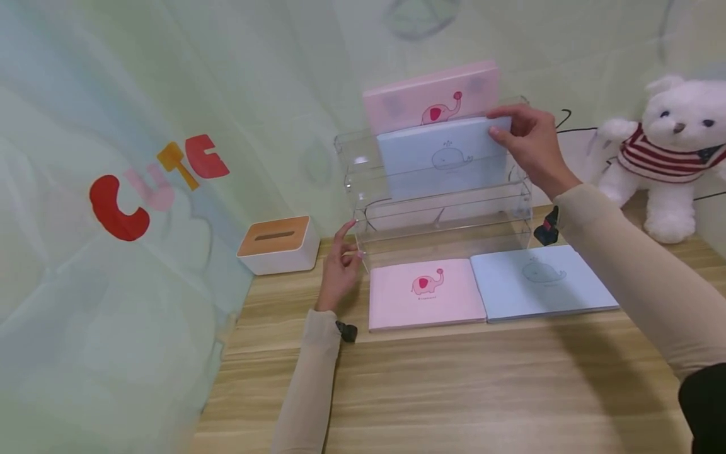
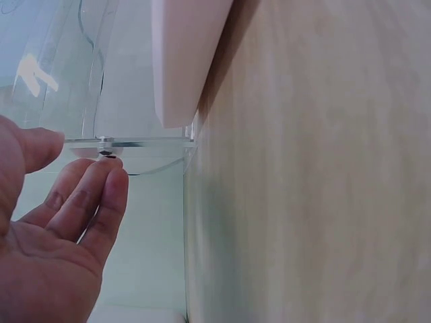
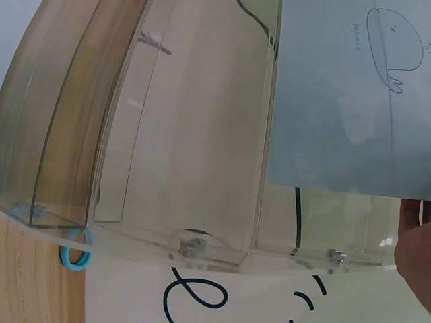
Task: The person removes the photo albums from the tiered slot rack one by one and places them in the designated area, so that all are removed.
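My right hand (image 1: pixel 527 139) pinches the top right corner of a light blue notebook (image 1: pixel 408 161) with a whale drawing. It stands in a clear acrylic tiered rack (image 1: pixel 442 243), in front of a pink elephant notebook (image 1: pixel 391 107) on the rear tier. The whale cover (image 3: pixel 330 128) fills the right of the right wrist view, a fingertip and thumb at its edge. At the rack's left side, the left hand (image 1: pixel 340 274) touches the side panel with extended, slightly bent fingers. In the left wrist view these fingers (image 2: pixel 81 202) rest by a small metal screw on the panel.
A second pink notebook (image 1: pixel 397 309) and a second blue one (image 1: pixel 505 296) lie side by side before the rack. Left of it stands a white tissue box (image 1: pixel 283 261) with a wooden lid. A white teddy bear (image 1: pixel 672 214) sits at the right on the wooden table (image 1: pixel 454 391).
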{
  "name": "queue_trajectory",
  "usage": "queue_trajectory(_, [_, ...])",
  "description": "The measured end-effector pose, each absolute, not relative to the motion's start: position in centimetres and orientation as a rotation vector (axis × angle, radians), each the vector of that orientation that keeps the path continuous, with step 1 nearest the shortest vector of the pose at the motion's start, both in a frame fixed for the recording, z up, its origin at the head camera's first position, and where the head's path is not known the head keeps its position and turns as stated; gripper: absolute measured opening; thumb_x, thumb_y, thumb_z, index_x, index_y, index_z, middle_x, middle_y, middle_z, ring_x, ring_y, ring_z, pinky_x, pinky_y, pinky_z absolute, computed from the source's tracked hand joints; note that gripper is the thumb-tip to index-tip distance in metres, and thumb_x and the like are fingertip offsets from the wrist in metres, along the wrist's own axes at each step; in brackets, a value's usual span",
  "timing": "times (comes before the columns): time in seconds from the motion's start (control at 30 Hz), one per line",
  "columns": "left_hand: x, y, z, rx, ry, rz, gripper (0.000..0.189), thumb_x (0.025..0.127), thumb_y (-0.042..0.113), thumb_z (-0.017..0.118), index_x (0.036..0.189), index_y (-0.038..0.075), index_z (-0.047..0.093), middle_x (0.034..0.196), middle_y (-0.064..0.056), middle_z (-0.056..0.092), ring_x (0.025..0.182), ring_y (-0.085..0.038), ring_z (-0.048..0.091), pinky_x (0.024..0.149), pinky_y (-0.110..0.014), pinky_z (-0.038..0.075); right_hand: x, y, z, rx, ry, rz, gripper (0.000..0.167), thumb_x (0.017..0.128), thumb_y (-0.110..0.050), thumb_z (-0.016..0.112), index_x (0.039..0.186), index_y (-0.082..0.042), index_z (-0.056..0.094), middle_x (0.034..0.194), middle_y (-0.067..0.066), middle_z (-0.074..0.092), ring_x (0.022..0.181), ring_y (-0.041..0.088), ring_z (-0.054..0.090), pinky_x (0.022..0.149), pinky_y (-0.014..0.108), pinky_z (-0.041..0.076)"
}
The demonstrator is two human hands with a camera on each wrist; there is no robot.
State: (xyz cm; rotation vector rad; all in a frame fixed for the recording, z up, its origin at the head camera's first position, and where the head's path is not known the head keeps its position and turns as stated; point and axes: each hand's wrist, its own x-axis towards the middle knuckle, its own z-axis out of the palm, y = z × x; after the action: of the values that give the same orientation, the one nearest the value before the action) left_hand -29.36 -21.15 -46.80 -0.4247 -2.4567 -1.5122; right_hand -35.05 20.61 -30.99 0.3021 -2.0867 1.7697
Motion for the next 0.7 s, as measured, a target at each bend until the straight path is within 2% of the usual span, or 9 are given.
queue_trajectory(0.13, [-29.5,-21.1,-46.9,-0.447,-2.442,-1.518,0.079,0.105,0.000,0.062,0.162,0.049,0.038,0.121,-0.025,0.070,0.085,-0.044,0.076,0.068,-0.026,0.053,-35.5,20.6,-31.1,0.274,-2.031,1.830,0.032,0.101,-0.020,0.074,0.132,-0.015,0.078,0.117,-0.013,0.077,0.106,0.012,0.065,0.092,0.019,0.052])
queue_trajectory(0.3, [-29.5,-21.1,-47.0,-0.451,-2.438,-1.518,0.079,0.105,-0.001,0.062,0.162,0.048,0.037,0.121,-0.025,0.070,0.084,-0.044,0.075,0.067,-0.025,0.053,-35.9,20.4,-30.8,0.195,-2.015,1.868,0.029,0.099,-0.017,0.077,0.127,-0.014,0.081,0.112,-0.012,0.080,0.104,0.009,0.068,0.094,0.019,0.053])
queue_trajectory(0.4, [-29.5,-21.2,-47.0,-0.442,-2.446,-1.511,0.078,0.105,0.000,0.061,0.161,0.049,0.037,0.121,-0.024,0.071,0.082,-0.045,0.074,0.066,-0.025,0.052,-36.1,19.9,-30.6,0.118,-1.986,1.908,0.026,0.098,-0.014,0.078,0.123,-0.014,0.082,0.113,-0.012,0.082,0.105,0.009,0.071,0.101,0.022,0.055])
queue_trajectory(0.53, [-29.5,-21.1,-46.9,-0.437,-2.456,-1.516,0.078,0.106,0.003,0.061,0.162,0.050,0.036,0.121,-0.023,0.070,0.081,-0.048,0.073,0.063,-0.024,0.050,-35.8,19.1,-30.4,0.012,-1.914,1.966,0.023,0.098,-0.010,0.077,0.119,-0.014,0.084,0.116,-0.008,0.083,0.108,0.009,0.073,0.112,0.033,0.055])
queue_trajectory(0.7, [-29.4,-21.0,-46.8,-0.428,-2.455,-1.517,0.077,0.106,0.003,0.062,0.161,0.050,0.037,0.122,-0.025,0.070,0.081,-0.048,0.073,0.064,-0.025,0.050,-35.6,18.3,-30.1,-0.092,-1.850,2.021,0.020,0.099,-0.009,0.076,0.115,-0.017,0.085,0.121,-0.003,0.082,0.112,0.012,0.071,0.117,0.038,0.052])
